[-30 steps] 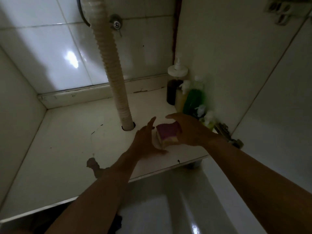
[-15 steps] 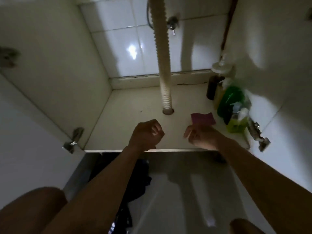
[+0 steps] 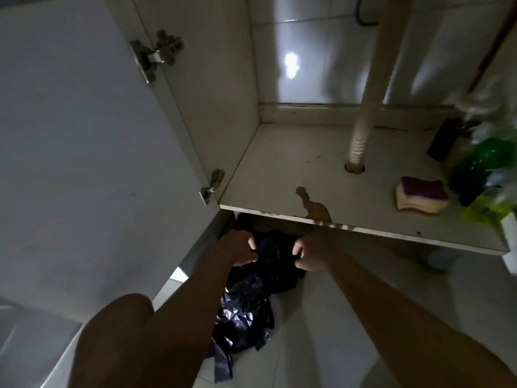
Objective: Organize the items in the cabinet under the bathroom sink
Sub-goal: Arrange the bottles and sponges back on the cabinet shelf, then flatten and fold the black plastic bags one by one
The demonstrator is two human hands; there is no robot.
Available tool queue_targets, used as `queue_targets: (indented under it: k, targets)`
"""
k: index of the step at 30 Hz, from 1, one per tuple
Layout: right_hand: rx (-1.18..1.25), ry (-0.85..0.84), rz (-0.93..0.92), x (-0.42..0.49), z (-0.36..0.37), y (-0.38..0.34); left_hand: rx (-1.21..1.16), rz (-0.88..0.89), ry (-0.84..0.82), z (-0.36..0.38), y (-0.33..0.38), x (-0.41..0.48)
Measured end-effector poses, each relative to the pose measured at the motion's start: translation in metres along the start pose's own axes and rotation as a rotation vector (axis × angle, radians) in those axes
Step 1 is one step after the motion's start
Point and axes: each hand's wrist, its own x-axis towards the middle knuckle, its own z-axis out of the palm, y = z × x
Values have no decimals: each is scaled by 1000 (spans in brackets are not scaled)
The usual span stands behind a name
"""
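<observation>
Floor [image 3: 321, 317], hands [image 3: 237, 247] [image 3: 312, 254] now gripping black plastic [image 3: 277, 264]

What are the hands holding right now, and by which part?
Both the left hand and right hand grip the black plastic bag by its bunched upper edge.

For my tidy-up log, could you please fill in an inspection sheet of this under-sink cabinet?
Surface: cabinet floor, brown stain at its front edge.
Job's things: sponge flat on the cabinet floor; bottles bunched by the right wall, blurred; black bag on the floor tiles below.
Clutter: nothing seen.
Hands: left hand and right hand both grip the bag's top.
Cables: dark loop beside the drain hose, kind unclear.
Surroundings: door open at left; glossy tiled back wall.
</observation>
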Motion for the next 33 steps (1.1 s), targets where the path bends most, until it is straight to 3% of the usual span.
queue_targets:
  k: [3,7,17,21,24,29,33]
  targets:
    - [-30,43,101,18,23,-9,-19,-26,99,22,-28,8]
    - [63,83,203,39,53,-9,-9,-22,63,51,-51,26]
    - [169,63,165,36,108,-14,0,-45,250,72,-67,40]
    - [208,245,232,35,105,-18,-167,-16,147,61,-75,37]
    - [259,344,230,32,96,-18,-207,42,175,41,-76,30]
    - [375,337,120,23,74,-32,-349,79,252,3,-78,21]
    - [539,333,200,40,63,-37,-375,153,238,-19,-77,11]
